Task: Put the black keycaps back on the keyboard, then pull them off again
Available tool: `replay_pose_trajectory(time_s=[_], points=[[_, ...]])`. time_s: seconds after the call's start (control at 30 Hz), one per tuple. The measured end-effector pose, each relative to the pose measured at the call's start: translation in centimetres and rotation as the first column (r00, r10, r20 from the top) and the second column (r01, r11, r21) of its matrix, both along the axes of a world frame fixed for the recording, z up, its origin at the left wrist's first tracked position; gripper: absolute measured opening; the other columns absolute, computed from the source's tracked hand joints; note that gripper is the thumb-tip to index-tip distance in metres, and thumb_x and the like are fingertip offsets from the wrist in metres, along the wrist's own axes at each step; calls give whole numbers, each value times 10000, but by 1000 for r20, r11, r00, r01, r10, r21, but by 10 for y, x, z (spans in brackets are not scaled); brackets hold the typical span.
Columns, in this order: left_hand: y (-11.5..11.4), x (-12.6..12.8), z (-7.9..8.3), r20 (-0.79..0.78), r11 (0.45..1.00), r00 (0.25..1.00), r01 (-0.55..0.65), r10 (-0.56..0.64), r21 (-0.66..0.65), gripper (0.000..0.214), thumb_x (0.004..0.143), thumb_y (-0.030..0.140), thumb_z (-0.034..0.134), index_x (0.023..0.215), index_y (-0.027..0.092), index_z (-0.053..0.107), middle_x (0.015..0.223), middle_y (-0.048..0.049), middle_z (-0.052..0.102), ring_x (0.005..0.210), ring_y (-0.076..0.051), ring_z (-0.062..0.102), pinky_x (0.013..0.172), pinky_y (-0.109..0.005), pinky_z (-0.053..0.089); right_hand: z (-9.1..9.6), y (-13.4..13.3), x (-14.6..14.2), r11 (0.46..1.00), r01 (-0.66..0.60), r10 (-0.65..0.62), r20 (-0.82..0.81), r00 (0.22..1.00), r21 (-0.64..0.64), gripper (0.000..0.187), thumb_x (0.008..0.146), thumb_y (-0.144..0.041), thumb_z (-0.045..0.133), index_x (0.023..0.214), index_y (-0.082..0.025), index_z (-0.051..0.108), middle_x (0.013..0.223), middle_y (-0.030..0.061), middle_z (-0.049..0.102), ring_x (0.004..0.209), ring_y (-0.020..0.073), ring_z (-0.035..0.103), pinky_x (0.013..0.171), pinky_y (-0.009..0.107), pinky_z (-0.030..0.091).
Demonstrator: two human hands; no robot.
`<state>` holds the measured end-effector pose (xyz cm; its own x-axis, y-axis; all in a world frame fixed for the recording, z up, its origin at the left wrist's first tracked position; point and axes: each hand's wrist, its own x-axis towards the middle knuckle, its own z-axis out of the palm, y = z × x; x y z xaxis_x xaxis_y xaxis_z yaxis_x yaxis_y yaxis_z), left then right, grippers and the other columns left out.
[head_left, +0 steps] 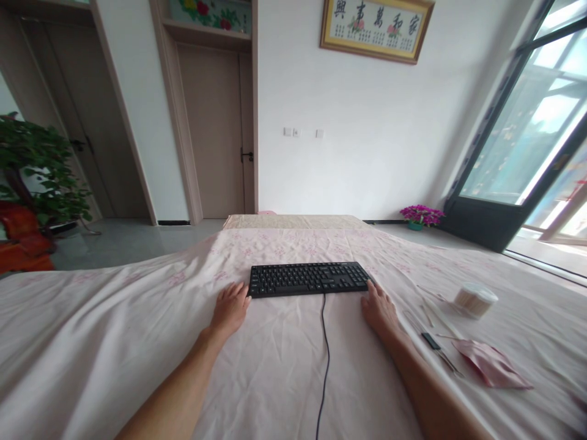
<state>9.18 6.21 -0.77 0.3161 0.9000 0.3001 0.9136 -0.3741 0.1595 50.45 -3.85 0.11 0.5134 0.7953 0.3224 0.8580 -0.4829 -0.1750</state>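
A black keyboard [312, 278] lies on the middle of the desk [275, 373], which is covered by a pale pink, flower-patterned cloth [114, 330] with loose folds. Its long sides run roughly parallel to the desk's far edge, and its number block is toward the right edge. A dark cable [326, 354] comes out at the keyboard's near long side, to the right of its middle, and runs in a slight curve toward the desk's near edge.

The left hand [232, 307] is at the keyboard's left end, palm down, fingers close together and loosely bent, the thumb side at the near left corner. The right hand [380, 305] is at the opposite end, its fingers partly spread and slightly bent, the index fingertip against the near right corner. Whether either one grips the keyboard or only touches it, I cannot tell.

Toward the desk's right edge, well apart from the keyboard, stands a round tub [476, 300] of pale sticks. Some thin loose sticks [428, 315] lie between it and the right hand. Nearer the near right corner, a small dark-and-metal tool [431, 341] lies beside a crumpled pink pouch or cloth [494, 365].
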Motion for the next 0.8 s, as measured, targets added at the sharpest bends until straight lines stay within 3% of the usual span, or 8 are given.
replay_pose_trajectory(time_s=[0.17,0.43,0.63,0.8], points=[[2,0,-1,2,1000,1000,-7,7,-18,440,907,304,377,1309,196,517,1426,-68,471,1343,-251,360,1108,-421,246,2,1,-2,998,60,-61,-25,998,-35,608,882,-318,379,1458,-137,300,1457,170,353,1265,322,428,994,414,353],[8,0,-4,50,1000,999,-3,5,-25,437,903,274,359,1289,184,541,1401,-83,496,1336,-232,376,1108,-382,258,0,1,4,999,29,-29,-18,999,-29,597,887,-344,371,1443,-132,329,1425,167,403,1242,325,448,994,423,352],[3,8,10,210,998,977,-30,39,-49,338,876,295,416,1091,221,666,1267,-104,596,1237,-262,477,1049,-392,328,0,1,9,999,33,-34,-48,998,-20,635,874,-368,388,1459,-139,294,1430,151,414,1259,325,431,1009,448,335],[17,20,27,418,936,861,-167,291,-309,236,799,292,487,779,192,700,1031,-149,671,1158,-336,523,977,-475,364,1,1,9,999,41,-42,-58,997,-18,632,869,-370,394,1449,-132,312,1429,151,420,1273,324,417,1023,450,317]])
